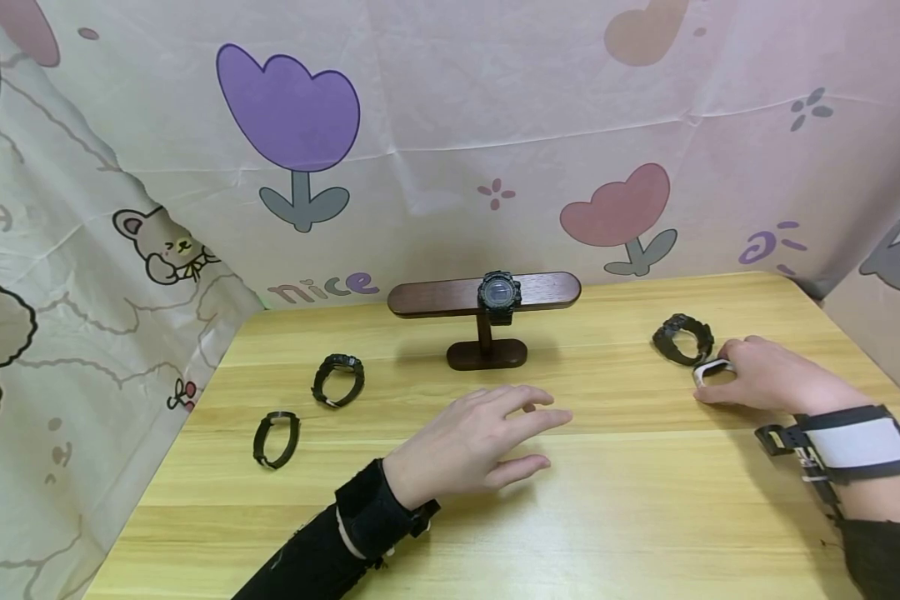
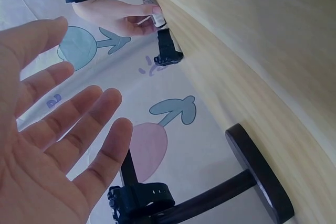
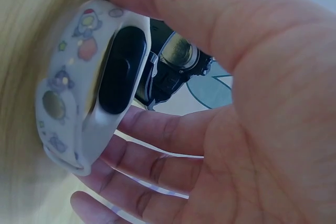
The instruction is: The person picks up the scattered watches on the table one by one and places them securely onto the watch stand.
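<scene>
At the right of the head view, my right hand [image 1: 776, 375] holds a white fitness band [image 1: 699, 377] between thumb and fingers, low over the table. Cartoon prints and a dark oval screen show on the band [image 3: 71, 77] in the right wrist view. A black watch [image 1: 664, 343] stands on its side just beyond it. My left hand [image 1: 468, 442] hovers over the middle of the table, palm down, fingers spread and holding nothing. Behind it stands a dark wooden watch stand [image 1: 435, 298], with a black digital watch [image 1: 499, 293] strapped round its bar right of centre.
On the left side of the wooden table [image 1: 615, 517], another black watch [image 1: 357, 371] and a slim black band [image 1: 294, 435] stand on their sides. A printed cloth [image 1: 435, 100] hangs behind the table and along its sides.
</scene>
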### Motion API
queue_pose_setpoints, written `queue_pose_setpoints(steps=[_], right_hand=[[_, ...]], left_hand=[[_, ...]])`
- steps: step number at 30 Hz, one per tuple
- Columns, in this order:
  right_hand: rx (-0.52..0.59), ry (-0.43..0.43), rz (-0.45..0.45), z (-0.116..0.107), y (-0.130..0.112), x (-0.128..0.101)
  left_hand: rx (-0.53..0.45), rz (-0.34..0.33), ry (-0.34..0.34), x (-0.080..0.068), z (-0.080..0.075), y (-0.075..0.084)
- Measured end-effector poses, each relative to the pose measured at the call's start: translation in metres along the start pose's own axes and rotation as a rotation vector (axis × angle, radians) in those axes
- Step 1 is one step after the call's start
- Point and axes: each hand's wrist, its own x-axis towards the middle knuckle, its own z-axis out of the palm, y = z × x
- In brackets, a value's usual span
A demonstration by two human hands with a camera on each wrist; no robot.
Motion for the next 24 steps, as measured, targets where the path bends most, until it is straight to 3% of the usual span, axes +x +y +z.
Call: queue_pose_setpoints(steps=[24], right_hand=[[-0.038, 0.024, -0.008, -0.0089, 0.0061, -0.0008]], left_hand=[[-0.001, 0.012, 0.028, -0.0008, -0.0008, -0.0018]])
